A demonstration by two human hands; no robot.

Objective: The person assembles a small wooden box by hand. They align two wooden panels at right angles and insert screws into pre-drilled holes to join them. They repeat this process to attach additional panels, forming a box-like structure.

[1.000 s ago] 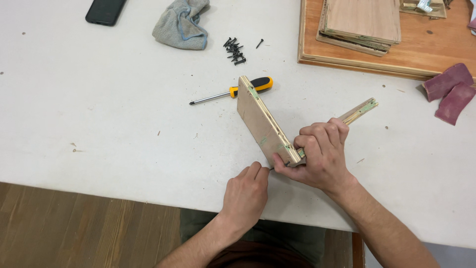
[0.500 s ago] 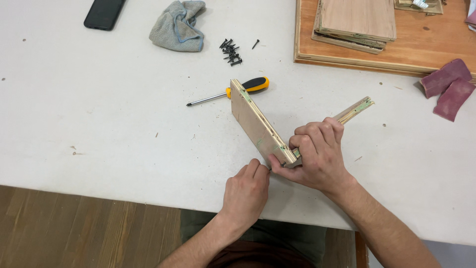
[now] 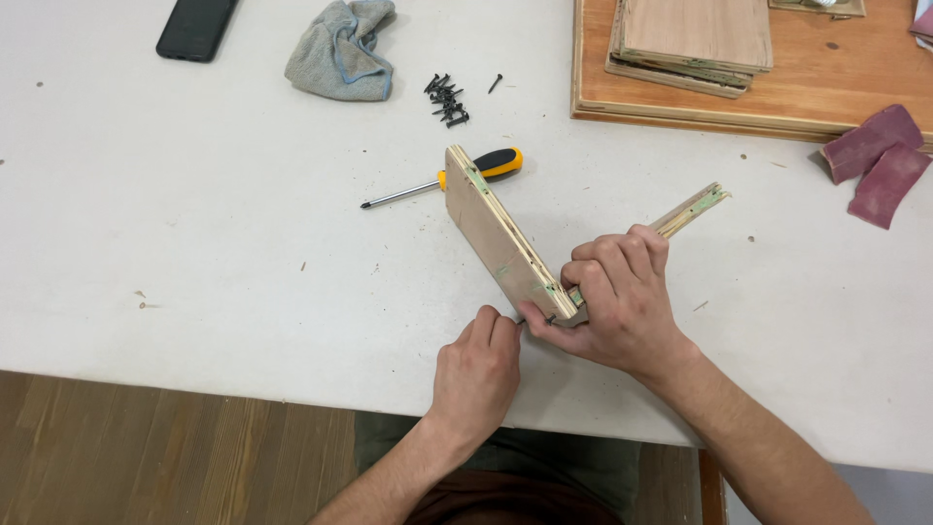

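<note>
White worktable (image 3: 194, 243): left hand (image 3: 476, 374), closed, fingertips at the near corner of the plywood panel (image 3: 496, 233), right hand (image 3: 617, 301) clamped over that corner joint with a second strip (image 3: 692, 209). Beyond the panel: screwdriver (image 3: 457, 177), untouched, then loose black screws (image 3: 447, 99), grey rag (image 3: 342, 49). Joint looks mid-assembly, can't tell if a screw is in.

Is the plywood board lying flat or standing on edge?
On edge, tilted: plywood board shows its top edge and face, gripped at the corner by right hand.
</note>
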